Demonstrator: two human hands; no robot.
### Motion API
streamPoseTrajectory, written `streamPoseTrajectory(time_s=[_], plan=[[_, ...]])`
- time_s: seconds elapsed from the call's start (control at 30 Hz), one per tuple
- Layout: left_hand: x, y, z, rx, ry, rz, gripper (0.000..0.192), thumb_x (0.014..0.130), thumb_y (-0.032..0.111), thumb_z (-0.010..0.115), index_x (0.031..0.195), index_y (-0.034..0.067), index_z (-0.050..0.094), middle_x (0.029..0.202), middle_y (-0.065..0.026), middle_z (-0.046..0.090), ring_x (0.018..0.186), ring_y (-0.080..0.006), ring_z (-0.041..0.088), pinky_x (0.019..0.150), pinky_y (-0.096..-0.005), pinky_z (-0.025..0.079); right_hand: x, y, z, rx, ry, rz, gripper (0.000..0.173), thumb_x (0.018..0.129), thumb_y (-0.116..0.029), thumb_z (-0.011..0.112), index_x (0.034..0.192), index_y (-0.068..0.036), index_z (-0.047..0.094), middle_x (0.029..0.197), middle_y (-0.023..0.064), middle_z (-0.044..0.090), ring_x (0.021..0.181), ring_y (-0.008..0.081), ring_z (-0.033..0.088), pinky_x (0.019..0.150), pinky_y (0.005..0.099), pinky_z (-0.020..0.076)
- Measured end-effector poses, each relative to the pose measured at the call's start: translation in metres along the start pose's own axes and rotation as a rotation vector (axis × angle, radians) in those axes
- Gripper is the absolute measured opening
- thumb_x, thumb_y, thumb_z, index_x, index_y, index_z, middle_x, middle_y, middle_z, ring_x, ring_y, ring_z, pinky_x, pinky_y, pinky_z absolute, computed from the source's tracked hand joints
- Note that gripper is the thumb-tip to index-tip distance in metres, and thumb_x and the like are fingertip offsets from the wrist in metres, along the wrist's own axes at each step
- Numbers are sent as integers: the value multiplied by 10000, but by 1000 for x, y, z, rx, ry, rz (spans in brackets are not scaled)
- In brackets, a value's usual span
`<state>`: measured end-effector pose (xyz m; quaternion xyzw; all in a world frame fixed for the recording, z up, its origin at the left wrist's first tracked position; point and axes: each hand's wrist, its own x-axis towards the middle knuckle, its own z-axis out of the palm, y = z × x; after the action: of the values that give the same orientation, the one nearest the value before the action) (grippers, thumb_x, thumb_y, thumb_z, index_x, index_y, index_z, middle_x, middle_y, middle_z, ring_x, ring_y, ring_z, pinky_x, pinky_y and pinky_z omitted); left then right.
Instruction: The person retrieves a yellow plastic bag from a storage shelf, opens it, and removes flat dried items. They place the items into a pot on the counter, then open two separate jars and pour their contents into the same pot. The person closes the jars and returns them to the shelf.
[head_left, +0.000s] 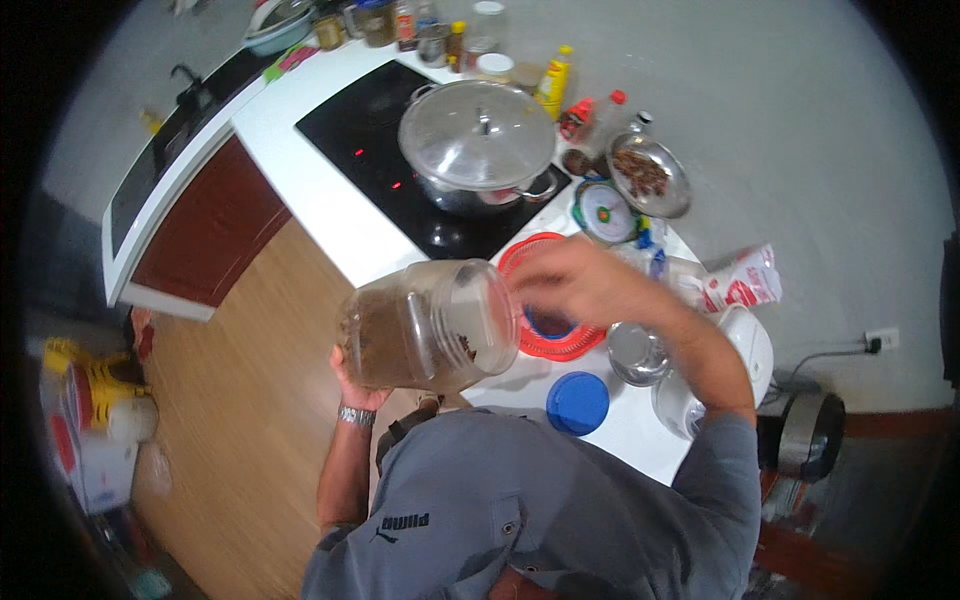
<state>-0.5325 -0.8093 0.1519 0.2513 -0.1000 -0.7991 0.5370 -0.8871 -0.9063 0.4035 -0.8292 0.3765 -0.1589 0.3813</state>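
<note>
My left hand (358, 379) supports a large clear plastic jar (420, 326) from below, at its base. The jar lies tilted on its side, its open mouth facing right, and brown dry contents fill much of it. At that mouth is my right hand (562, 281), blurred, its fingers pointing left; whether they pinch anything cannot be made out. Beneath the right hand, a red plastic basket (574, 346) rests on the white counter (499, 390), with a dark, blue-rimmed container (551, 322) inside it. A round blue lid (577, 403) lies nearer my body.
A large lidded metal pot (480, 139) stands on the black cooktop (360, 124), where red lights glow. A kitchen scale (606, 214), a metal bowl of brown pieces (643, 174), a metal cup (637, 354) and a red-white bag (742, 281) crowd the right. Bottles and jars line the wall.
</note>
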Motion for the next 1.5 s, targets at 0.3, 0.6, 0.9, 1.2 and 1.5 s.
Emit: streamPoseTrajectory(time_s=[0.3,0.6,0.9,1.2,1.5], plan=[[6,-14,9,86,-9,-77,1040,779,859,469,1522,138,368,1499,-143,459,1317,-321,509,991,-494,515,61,28,156,-110,-271,-252,150,820,-134,621,914,-38,686,911,222,694,877,391,677,786,458,533],[5,-21,17,81,-51,-108,1037,776,856,476,1526,149,364,1520,-128,437,1361,-325,461,1063,-529,441,54,37,154,-226,-316,-142,145,823,-133,616,914,-38,677,891,226,691,869,394,678,779,458,534],[14,-20,15,34,-41,-139,1043,754,846,529,1530,171,356,1545,-124,405,1376,-321,443,1087,-517,425,45,48,145,-376,-367,-65,140,827,-132,612,914,-39,668,871,230,688,861,396,678,772,457,535],[18,-22,12,2,-49,-190,1056,740,860,522,1530,180,357,1540,-122,413,1368,-332,448,1077,-543,412,30,41,110,-287,-260,-109,160,842,-150,616,945,-35,656,849,218,692,853,381,686,756,449,539],[14,-15,26,58,-4,-165,1046,745,894,440,1513,185,394,1511,-120,444,1339,-344,460,1034,-577,421,4,23,27,105,-4,74,187,863,-207,661,937,-35,675,877,135,699,777,266,679,743,369,539]])
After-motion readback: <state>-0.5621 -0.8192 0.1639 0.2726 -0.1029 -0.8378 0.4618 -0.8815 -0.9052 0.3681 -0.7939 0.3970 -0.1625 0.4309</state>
